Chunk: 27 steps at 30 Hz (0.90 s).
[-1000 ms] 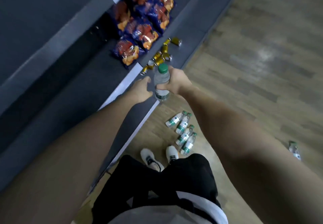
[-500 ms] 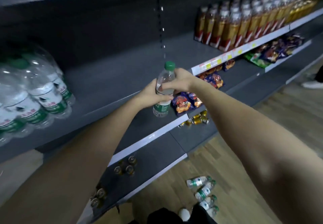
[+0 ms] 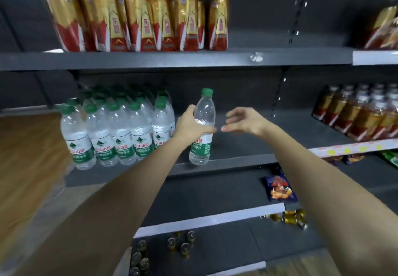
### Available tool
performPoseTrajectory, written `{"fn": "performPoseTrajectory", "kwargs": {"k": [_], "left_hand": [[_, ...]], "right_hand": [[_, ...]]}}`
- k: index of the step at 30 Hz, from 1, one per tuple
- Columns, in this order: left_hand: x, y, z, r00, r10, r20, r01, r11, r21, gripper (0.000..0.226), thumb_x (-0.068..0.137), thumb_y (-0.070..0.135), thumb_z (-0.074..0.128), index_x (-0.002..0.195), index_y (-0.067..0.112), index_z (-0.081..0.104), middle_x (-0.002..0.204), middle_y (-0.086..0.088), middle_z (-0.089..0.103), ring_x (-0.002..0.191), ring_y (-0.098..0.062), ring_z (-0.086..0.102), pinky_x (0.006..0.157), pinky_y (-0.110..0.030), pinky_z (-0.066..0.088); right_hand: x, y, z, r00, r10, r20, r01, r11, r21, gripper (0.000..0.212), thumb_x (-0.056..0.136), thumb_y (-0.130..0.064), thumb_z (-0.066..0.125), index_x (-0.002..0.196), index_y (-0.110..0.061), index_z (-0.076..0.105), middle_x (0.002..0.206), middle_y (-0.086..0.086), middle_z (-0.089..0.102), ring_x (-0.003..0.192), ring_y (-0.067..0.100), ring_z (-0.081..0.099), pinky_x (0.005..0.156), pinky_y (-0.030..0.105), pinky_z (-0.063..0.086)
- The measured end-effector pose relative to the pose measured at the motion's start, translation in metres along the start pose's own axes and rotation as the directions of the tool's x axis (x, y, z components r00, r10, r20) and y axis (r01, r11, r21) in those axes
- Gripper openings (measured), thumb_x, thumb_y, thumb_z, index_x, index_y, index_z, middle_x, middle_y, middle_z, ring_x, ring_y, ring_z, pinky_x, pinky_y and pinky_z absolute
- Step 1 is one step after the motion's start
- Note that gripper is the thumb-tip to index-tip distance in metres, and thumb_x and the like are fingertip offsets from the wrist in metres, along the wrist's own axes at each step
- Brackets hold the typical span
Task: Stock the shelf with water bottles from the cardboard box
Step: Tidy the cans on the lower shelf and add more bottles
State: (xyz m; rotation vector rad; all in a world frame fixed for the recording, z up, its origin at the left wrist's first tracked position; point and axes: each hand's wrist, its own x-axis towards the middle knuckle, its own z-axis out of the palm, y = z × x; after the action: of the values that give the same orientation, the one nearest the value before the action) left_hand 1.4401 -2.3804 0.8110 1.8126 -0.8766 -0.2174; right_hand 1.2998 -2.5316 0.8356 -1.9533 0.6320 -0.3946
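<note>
A green-capped water bottle (image 3: 202, 128) is held upright by the left hand (image 3: 190, 126) at the grey shelf (image 3: 237, 159) edge, beside the stocked bottle rows (image 3: 116, 131), while the right hand (image 3: 244, 122) is spread empty nearby; placement is judged nearly done.

You stand in a shop aisle: dark metal shelving (image 3: 176, 60) with white price strips (image 3: 353, 148), rows of identical water bottles (image 3: 120, 133), red-and-gold drink bottles (image 3: 142, 17), snack packets (image 3: 280, 187) and small cans (image 3: 183, 245) below.
</note>
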Motion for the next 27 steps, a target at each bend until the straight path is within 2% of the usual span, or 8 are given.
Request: {"fn": "performPoseTrajectory", "kwargs": {"k": [3,8,11,16,18,22,25,27], "left_hand": [[0.006,-0.008,-0.017,0.998,-0.015,-0.06,0.018,0.999,0.041,0.061,0.048,0.038,0.093,0.09,0.026,0.05,0.088,0.009,0.068,0.078,-0.01,0.066,0.068,-0.03,0.053],[0.029,-0.009,-0.017,0.992,-0.014,-0.125,0.023,0.997,0.072,0.063,0.057,0.027,0.093,0.099,0.017,0.047,0.088,0.014,0.058,0.075,-0.002,0.057,0.059,-0.021,0.044],[0.048,-0.01,-0.009,0.988,-0.046,-0.15,0.06,0.994,0.09,0.066,0.057,0.024,0.093,0.104,0.015,0.047,0.093,0.011,0.059,0.082,-0.008,0.06,0.065,-0.024,0.049],[0.076,-0.017,0.009,0.969,-0.037,-0.244,0.077,0.985,0.155,0.074,0.055,0.031,0.094,0.111,0.011,0.05,0.095,0.005,0.065,0.089,-0.015,0.064,0.072,-0.023,0.045],[0.08,-0.019,0.015,0.972,-0.043,-0.23,0.098,0.967,0.233,0.076,0.06,0.036,0.091,0.118,0.011,0.049,0.095,0.006,0.063,0.088,-0.013,0.059,0.074,-0.024,0.045],[0.089,-0.018,0.021,0.976,-0.054,-0.213,0.125,0.933,0.339,0.081,0.06,0.047,0.089,0.117,0.016,0.041,0.095,0.001,0.064,0.091,-0.019,0.062,0.081,-0.035,0.054],[0.089,-0.015,0.02,0.979,0.067,-0.194,0.031,0.886,0.463,0.095,0.06,0.054,0.086,0.13,0.027,0.027,0.113,-0.006,0.059,0.099,-0.028,0.061,0.086,-0.044,0.054],[0.086,-0.016,0.02,0.982,0.151,-0.114,-0.058,0.813,0.58,0.09,0.066,0.058,0.081,0.134,0.039,0.027,0.119,-0.001,0.049,0.098,-0.03,0.06,0.085,-0.047,0.053]], "right_hand": [[0.031,0.01,0.006,0.999,0.033,0.031,-0.027,0.986,-0.167,0.05,0.07,-0.011,0.089,0.109,-0.007,0.059,0.108,0.014,0.067,0.095,0.026,0.065,0.092,0.046,0.055],[0.085,0.032,0.022,0.994,0.026,0.105,0.017,0.922,-0.387,0.048,0.067,-0.027,0.092,0.102,-0.016,0.061,0.102,0.003,0.067,0.098,0.022,0.065,0.089,0.031,0.052],[0.117,0.041,0.032,0.987,0.024,0.157,0.041,0.916,-0.399,0.045,0.063,-0.029,0.092,0.095,-0.021,0.061,0.101,0.002,0.068,0.099,0.022,0.066,0.092,0.033,0.052],[0.154,0.054,0.045,0.965,0.024,0.26,0.079,0.922,-0.379,0.04,0.064,-0.025,0.092,0.089,-0.021,0.061,0.096,0.0,0.069,0.097,0.021,0.066,0.092,0.034,0.052],[0.167,0.06,0.047,0.958,0.023,0.287,0.095,0.916,-0.389,0.038,0.065,-0.024,0.092,0.088,-0.021,0.061,0.095,0.0,0.068,0.092,0.019,0.064,0.089,0.031,0.051],[0.188,0.063,0.043,0.945,-0.001,0.327,0.135,0.912,-0.388,0.036,0.066,-0.023,0.091,0.084,-0.021,0.061,0.094,0.001,0.068,0.086,0.017,0.063,0.078,0.029,0.05],[0.2,0.063,0.042,0.937,-0.018,0.348,0.162,0.907,-0.39,0.037,0.065,-0.024,0.092,0.087,-0.019,0.063,0.096,0.002,0.069,0.086,0.018,0.064,0.073,0.028,0.05],[0.208,0.064,0.043,0.935,-0.027,0.355,0.174,0.905,-0.389,0.038,0.063,-0.025,0.092,0.089,-0.019,0.064,0.097,0.004,0.071,0.079,0.017,0.063,0.064,0.026,0.048]]}}
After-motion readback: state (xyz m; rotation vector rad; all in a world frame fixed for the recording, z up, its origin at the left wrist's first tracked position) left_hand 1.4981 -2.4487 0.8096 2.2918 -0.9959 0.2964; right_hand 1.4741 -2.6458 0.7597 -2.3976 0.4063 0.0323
